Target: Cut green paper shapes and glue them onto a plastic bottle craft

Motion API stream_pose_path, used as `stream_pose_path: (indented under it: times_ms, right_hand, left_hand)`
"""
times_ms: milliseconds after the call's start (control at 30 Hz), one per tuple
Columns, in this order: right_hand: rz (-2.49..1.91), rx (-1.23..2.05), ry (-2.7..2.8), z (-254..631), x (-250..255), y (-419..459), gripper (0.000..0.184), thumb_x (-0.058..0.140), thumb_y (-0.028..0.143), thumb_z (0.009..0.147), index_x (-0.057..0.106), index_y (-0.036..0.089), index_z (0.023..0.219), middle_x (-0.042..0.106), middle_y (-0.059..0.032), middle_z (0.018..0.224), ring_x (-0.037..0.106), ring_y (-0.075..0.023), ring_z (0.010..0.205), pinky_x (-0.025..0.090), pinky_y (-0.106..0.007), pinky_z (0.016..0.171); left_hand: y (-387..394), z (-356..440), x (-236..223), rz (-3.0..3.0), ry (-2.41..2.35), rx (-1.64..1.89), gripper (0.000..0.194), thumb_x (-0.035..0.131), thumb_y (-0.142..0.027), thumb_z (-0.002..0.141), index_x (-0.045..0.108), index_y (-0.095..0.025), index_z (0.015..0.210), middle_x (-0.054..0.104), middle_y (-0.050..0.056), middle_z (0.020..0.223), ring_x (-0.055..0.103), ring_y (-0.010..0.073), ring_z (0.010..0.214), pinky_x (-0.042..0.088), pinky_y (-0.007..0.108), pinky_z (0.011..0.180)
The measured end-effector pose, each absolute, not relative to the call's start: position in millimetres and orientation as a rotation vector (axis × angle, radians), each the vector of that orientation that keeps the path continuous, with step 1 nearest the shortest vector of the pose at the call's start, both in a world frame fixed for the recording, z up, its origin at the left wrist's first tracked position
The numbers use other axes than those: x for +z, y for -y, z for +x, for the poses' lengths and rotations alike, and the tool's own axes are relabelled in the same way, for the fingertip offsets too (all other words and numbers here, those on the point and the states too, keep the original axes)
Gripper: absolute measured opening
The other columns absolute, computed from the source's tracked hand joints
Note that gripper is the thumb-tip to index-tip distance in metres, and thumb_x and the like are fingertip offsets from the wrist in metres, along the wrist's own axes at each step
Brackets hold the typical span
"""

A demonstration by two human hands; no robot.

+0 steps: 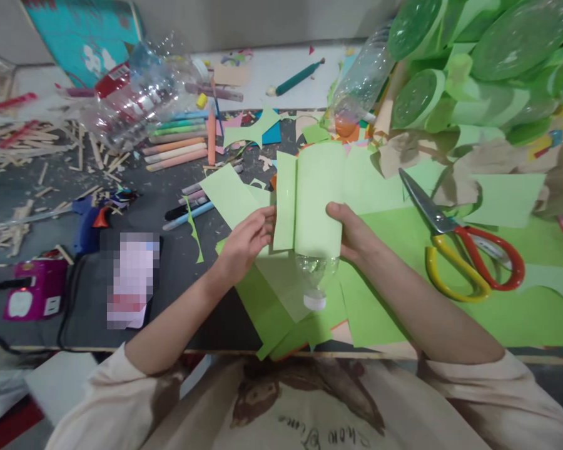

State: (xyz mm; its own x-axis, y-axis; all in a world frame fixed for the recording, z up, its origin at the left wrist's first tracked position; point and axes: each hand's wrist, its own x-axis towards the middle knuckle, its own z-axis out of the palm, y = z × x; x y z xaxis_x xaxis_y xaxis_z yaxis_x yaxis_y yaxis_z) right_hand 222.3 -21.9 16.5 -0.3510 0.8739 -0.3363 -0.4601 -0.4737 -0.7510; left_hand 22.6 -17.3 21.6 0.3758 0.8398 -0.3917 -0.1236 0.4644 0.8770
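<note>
A clear plastic bottle (315,278) lies with its white cap toward me, and a light green paper sheet (312,197) is wrapped round its body. My left hand (246,240) pinches the paper's left edge, fingers closed on it. My right hand (351,231) grips the wrapped bottle from the right, thumb on the paper. More green paper sheets (389,294) lie under the bottle on the table.
Scissors (464,247) with red and yellow handles lie to the right on green paper. Markers (178,150) and an empty clear bottle (141,100) are at the back left, a blue glue gun (87,222) and a phone (131,278) at the left. Green-wrapped bottles (450,81) pile up at the back right.
</note>
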Motion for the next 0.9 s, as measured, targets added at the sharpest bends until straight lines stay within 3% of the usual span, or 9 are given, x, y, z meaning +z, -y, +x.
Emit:
stream_pose_path:
  times_ms: [100, 200, 433, 600, 900]
  right_hand:
    - [-0.942, 1.89, 0.714, 216.5, 19.3, 19.9, 0.07, 0.084, 0.054, 0.059, 0.061, 0.021, 0.117, 0.07, -0.0122, 0.117, 0.063, -0.0316, 0.12, 0.059, -0.051, 0.096]
    - [-0.93, 1.839, 0.682, 209.8, 20.0, 19.2, 0.07, 0.084, 0.055, 0.058, 0.061, 0.019, 0.115, 0.073, -0.013, 0.11, 0.065, -0.0332, 0.117, 0.058, -0.052, 0.096]
    - [-1.031, 1.724, 0.688, 205.6, 14.9, 21.6, 0.06, 0.081, 0.06, 0.057, 0.064, 0.019, 0.097, 0.076, -0.0126, 0.1, 0.069, -0.0334, 0.109, 0.061, -0.049, 0.089]
    - [-1.039, 1.731, 0.651, 207.4, 15.4, 22.7, 0.058, 0.083, 0.059, 0.056, 0.065, 0.019, 0.095, 0.076, -0.0121, 0.101, 0.07, -0.0324, 0.106, 0.062, -0.047, 0.088]
    - [-1.031, 1.78, 0.612, 210.4, 15.4, 22.5, 0.061, 0.081, 0.063, 0.056, 0.066, 0.02, 0.097, 0.077, -0.0108, 0.095, 0.072, -0.0323, 0.103, 0.063, -0.047, 0.084]
  left_hand:
    - [21.9, 25.3, 18.2, 0.867, -0.934, 0.696, 0.04, 0.053, -0.039, 0.086, 0.065, -0.018, 0.118, 0.069, 0.009, 0.116, 0.062, 0.0257, 0.11, 0.05, 0.039, 0.096]
    - [25.5, 19.4, 18.7, 0.975, -0.897, 0.702, 0.044, 0.053, -0.04, 0.084, 0.066, -0.019, 0.119, 0.064, 0.009, 0.127, 0.057, 0.0296, 0.118, 0.044, 0.043, 0.103]
    - [34.3, 17.3, 11.2, 1.404, -0.832, 0.845, 0.041, 0.046, -0.042, 0.096, 0.065, -0.026, 0.129, 0.061, 0.007, 0.111, 0.056, 0.0214, 0.099, 0.047, 0.037, 0.092]
    - [33.9, 15.5, 7.8, 1.684, -0.72, 0.946, 0.041, 0.045, -0.034, 0.1, 0.053, -0.036, 0.14, 0.061, 0.006, 0.111, 0.057, 0.0201, 0.102, 0.049, 0.037, 0.093]
    - [36.1, 14.4, 10.5, 1.961, -0.747, 0.946, 0.045, 0.043, -0.026, 0.1, 0.048, -0.032, 0.145, 0.061, 0.009, 0.119, 0.06, 0.0215, 0.108, 0.052, 0.036, 0.09]
